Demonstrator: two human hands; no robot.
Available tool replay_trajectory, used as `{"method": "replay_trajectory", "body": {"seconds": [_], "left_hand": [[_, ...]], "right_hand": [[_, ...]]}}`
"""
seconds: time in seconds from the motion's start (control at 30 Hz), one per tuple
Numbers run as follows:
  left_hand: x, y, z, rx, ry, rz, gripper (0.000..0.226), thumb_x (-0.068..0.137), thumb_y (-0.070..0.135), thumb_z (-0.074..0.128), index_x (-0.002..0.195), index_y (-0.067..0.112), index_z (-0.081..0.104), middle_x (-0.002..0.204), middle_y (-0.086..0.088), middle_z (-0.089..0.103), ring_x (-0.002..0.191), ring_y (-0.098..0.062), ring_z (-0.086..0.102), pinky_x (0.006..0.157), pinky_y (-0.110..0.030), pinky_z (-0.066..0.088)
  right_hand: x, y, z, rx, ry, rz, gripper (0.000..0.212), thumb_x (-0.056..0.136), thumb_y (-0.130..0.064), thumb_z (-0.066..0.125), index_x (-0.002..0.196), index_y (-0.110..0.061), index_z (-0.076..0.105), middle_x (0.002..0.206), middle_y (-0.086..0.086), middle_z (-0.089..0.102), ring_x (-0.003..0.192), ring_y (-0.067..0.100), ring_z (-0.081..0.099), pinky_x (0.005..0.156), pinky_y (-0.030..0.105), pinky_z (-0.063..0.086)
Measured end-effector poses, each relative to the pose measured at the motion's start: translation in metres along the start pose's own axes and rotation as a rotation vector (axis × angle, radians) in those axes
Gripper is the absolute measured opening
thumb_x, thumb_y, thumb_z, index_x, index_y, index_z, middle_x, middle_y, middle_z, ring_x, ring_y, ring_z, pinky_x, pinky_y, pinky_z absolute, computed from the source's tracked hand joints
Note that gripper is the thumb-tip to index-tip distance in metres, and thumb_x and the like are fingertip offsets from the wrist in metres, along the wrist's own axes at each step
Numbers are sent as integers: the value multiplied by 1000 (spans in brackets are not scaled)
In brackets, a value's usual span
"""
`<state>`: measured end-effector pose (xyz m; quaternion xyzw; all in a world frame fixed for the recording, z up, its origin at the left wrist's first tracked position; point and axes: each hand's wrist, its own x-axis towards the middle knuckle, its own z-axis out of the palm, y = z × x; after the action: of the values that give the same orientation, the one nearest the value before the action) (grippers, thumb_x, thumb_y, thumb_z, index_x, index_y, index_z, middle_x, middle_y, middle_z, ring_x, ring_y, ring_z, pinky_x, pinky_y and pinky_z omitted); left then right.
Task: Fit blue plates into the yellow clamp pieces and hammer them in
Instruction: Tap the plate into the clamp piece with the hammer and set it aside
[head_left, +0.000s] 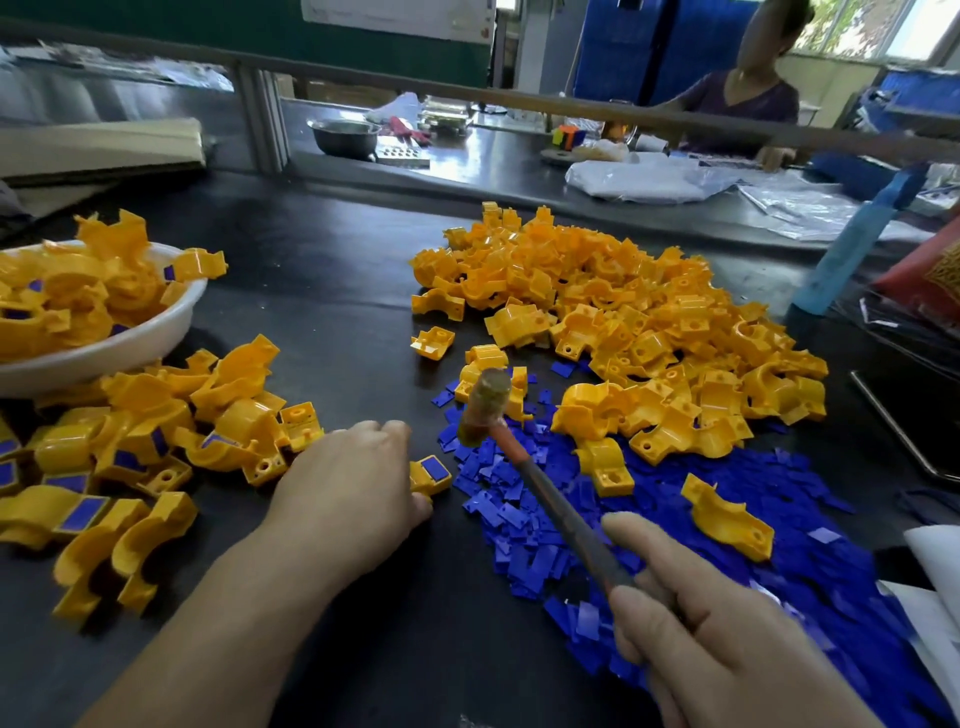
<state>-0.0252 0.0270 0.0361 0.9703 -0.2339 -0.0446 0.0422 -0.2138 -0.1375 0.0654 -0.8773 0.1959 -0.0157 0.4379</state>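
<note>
Yellow, likely light and stiff, the clamp piece (423, 480) with blue plate (436, 470) is sitting on the table (337, 312), your left hand (353, 483) pinching its side, your right hand (717, 639) gripping the hammer (524, 467).

You get bright daylight from the windows (878, 26) far behind the yellow pile (623, 322), with pale glare on the dark surface (753, 267) beside it. The hammer head (485, 410) just before the pile is motion-blurred; the rail (571, 106) behind bows with lens distortion.
</note>
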Motion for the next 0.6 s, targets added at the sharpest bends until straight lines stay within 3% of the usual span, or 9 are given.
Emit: {"method": "replay_trajectory", "body": {"seconds": [0.13,0.2,0.27,0.33,0.43,0.53,0.6], "left_hand": [[2,-2,2,-37,16,14,35,83,53,67,104,29,53,98,9,54,87,-13,52,62,-27,40],[3,-3,2,-43,15,15,35,82,53,67,104,30,53,94,10,52,85,-13,51,59,-26,39],[4,-2,3,-42,14,14,35,82,52,68,103,29,53,92,10,51,84,-13,52,58,-26,39],[6,-3,4,-39,17,16,36,82,52,68,104,29,53,95,9,54,86,-14,54,61,-27,44],[8,-3,6,-53,6,17,37,81,54,69,104,29,53,94,9,51,87,-14,54,63,-27,45],[8,-4,7,-64,11,22,38,81,54,69,104,29,53,95,9,52,86,-13,54,63,-26,45],[8,-4,7,-69,21,22,37,81,53,70,104,29,54,95,8,54,85,-14,55,65,-27,49]], "right_hand": [[-2,0,9,-161,47,-121,47,91,-47,45,107,-79,16,100,-52,44,93,-19,52,76,5,42],[-1,5,14,-224,41,-145,48,92,-46,44,114,-76,12,97,-42,56,97,-15,53,79,2,39],[2,5,15,-341,-22,-116,45,96,-49,38,109,-75,4,109,-33,56,105,-10,52,85,2,37],[5,-1,10,-376,-49,-112,44,96,-48,37,101,-77,4,107,-28,58,100,-11,53,86,5,39],[10,-8,1,-307,-42,-82,42,95,-46,42,97,-79,16,86,-28,61,86,-16,53,77,7,43],[9,-7,4,-201,-1,-128,42,92,-43,46,103,-79,29,89,-37,58,73,-10,58,60,10,43],[12,-6,11,-224,16,-173,44,91,-44,44,112,-78,26,91,-32,59,76,-8,59,62,11,44]]}}
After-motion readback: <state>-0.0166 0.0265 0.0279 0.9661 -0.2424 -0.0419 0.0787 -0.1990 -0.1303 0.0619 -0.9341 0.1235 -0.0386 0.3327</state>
